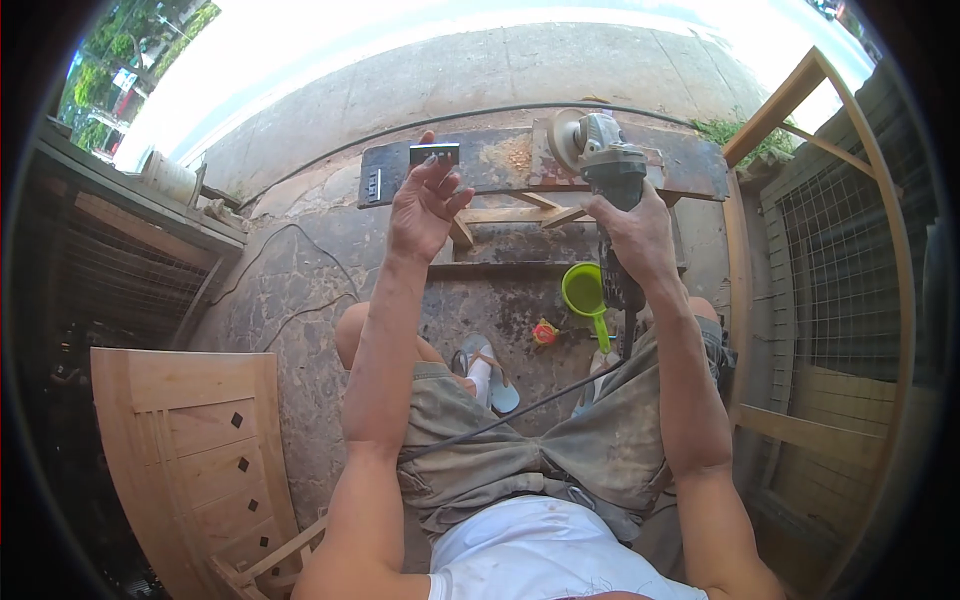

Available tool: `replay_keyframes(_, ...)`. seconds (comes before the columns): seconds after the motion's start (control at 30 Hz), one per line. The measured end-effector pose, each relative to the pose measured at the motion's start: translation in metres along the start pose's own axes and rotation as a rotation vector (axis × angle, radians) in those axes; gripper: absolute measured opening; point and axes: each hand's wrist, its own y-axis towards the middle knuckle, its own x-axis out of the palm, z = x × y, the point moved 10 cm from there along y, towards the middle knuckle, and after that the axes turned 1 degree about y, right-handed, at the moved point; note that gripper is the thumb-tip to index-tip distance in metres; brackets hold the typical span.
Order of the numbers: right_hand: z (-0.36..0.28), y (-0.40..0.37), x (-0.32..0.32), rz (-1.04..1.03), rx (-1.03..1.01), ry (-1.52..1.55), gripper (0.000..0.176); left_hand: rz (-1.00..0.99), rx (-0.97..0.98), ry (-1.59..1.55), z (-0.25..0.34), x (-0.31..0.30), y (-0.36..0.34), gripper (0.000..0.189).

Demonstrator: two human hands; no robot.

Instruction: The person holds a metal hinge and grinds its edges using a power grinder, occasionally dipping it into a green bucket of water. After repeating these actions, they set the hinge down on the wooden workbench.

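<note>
My right hand [640, 235] is wrapped around the body of an angle grinder [615, 170], whose round disc [568, 140] points left above a low, worn bench [490, 150]. The grinder's cord runs down across my lap. My left hand [428, 205] is raised over the bench's left part, palm partly up. Its fingers pinch a small dark rectangular plate [448, 153] with a pale edge; one fingertip shows beyond its far side. Near it on the bench lies a small slotted metal piece [374, 186].
A green dipper [583, 290] and a small red-and-yellow object [544, 332] are on the floor by my sandalled feet. A wooden panel [200, 440] leans at left. At right stands a wooden frame [735, 290] beside wire mesh. A cable [330, 250] crosses the ground.
</note>
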Motion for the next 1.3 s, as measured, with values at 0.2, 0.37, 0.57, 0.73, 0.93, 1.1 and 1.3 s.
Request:
replay_keyframes(0.2, 0.000, 0.002, -0.004, 0.001, -0.014, -0.003, 0.053, -0.080, -0.066, -0.116, 0.000, 0.003, -0.004, 0.052)
replay_keyframes(0.37, 0.001, 0.002, -0.004, 0.006, -0.008, 0.001, 0.051, -0.057, -0.030, 0.014, 0.002, 0.002, -0.007, 0.042)
replay_keyframes(0.57, -0.002, 0.001, -0.006, 0.008, -0.016, 0.001, 0.048, -0.004, -0.002, 0.103, 0.005, 0.001, -0.006, 0.039)
replay_keyframes(0.73, 0.000, 0.001, -0.008, 0.013, -0.019, -0.019, 0.049, 0.009, 0.011, 0.130, 0.007, 0.000, -0.005, 0.037)
replay_keyframes(0.93, 0.004, 0.003, -0.009, 0.006, -0.017, -0.021, 0.051, 0.037, 0.028, 0.154, 0.008, 0.001, -0.004, 0.036)
replay_keyframes(1.1, 0.002, 0.002, -0.010, 0.006, -0.003, -0.025, 0.050, 0.025, 0.044, 0.211, 0.008, -0.002, -0.001, 0.036)
replay_keyframes(1.3, 0.001, 0.001, -0.011, -0.006, -0.011, 0.012, 0.049, 0.036, 0.079, 0.248, 0.012, 0.005, -0.003, 0.036)
